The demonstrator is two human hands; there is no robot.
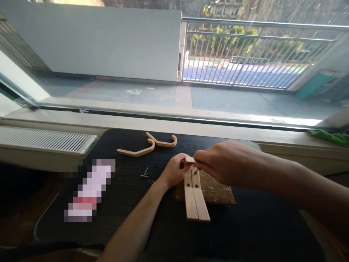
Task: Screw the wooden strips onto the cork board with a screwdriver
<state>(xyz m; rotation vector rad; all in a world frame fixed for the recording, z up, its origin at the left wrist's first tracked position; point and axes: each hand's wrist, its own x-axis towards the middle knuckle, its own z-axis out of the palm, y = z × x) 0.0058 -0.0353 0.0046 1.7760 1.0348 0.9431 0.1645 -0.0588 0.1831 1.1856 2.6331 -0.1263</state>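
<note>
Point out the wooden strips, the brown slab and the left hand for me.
Wooden strips (199, 195): head view, on the right one of the pair, just below its bend.
Brown slab (218, 187): head view, on its exposed right part.
Left hand (176, 171): head view, on its back.

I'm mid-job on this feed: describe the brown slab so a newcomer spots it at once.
Start at the black table below the window and find the left hand holding two pale strips. The slab lies partly beneath them, showing on both sides. Its brown, speckled surface sets it apart from those smooth, pale strips.
</note>
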